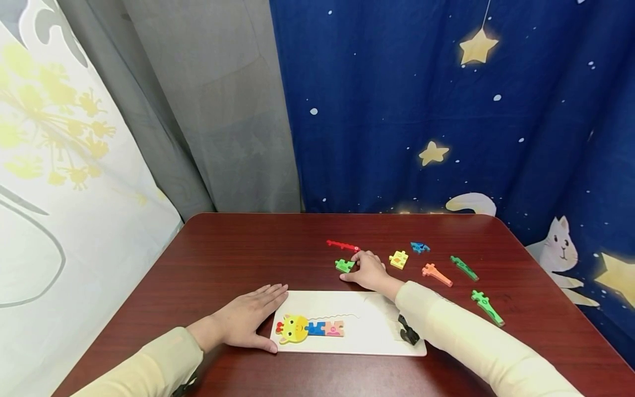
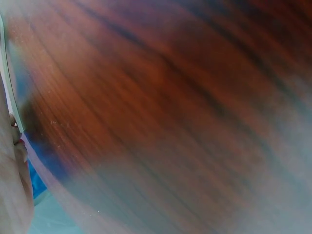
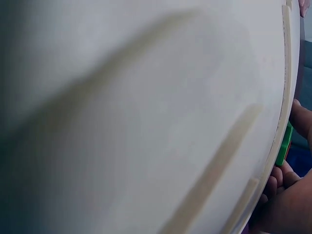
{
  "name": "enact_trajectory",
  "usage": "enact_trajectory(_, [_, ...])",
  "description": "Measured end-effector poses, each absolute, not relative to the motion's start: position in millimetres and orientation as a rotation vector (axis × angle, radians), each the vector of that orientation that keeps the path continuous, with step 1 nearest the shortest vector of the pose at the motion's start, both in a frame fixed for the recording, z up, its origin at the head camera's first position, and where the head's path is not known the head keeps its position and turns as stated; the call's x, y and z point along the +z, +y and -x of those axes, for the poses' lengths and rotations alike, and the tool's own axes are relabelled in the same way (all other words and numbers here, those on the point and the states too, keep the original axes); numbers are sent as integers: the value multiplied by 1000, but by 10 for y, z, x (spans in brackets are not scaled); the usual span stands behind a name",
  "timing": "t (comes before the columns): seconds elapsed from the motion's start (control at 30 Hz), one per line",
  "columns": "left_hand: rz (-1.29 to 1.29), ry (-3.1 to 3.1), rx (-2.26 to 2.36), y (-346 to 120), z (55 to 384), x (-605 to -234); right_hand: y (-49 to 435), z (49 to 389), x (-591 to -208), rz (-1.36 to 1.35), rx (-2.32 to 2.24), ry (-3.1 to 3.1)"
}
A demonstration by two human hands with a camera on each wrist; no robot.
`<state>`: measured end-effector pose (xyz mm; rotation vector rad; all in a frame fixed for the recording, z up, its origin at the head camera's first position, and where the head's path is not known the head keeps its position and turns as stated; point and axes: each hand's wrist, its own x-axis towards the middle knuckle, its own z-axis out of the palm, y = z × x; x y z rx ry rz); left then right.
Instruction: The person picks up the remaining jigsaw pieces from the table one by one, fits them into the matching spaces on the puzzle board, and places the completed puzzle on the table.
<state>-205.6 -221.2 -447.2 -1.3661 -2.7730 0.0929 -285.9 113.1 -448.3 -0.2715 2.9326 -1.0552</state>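
Note:
A white puzzle board (image 1: 377, 336) lies on the table, with a yellow giraffe-head piece (image 1: 296, 329), a blue piece (image 1: 316, 328) and a pink piece (image 1: 334, 328) joined in a row on its left part. My left hand (image 1: 253, 317) rests with straight fingers at the board's left edge, thumb by the lower corner. Beyond the far edge, my right hand (image 1: 369, 271) pinches a small green puzzle piece (image 1: 344, 266) between thumb and fingers. That green piece (image 3: 284, 146) shows only partly in the right wrist view, at the right edge. The left wrist view is mostly blurred tabletop.
Behind the right hand lies a red strip piece (image 1: 342, 245). To its right are a yellow piece (image 1: 398, 259), a blue piece (image 1: 419, 247), an orange leg piece (image 1: 437, 274) and two green leg pieces, one dark (image 1: 464, 268), one bright (image 1: 488, 307). Curtains (image 1: 397, 110) hang behind the table.

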Motion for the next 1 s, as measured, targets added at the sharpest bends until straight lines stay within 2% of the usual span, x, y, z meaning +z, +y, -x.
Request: enact_trajectory(1.0, [1368, -2777, 71, -2212, 2057, -4482, 1152, 2920, -4471, 229, -1174, 2882])
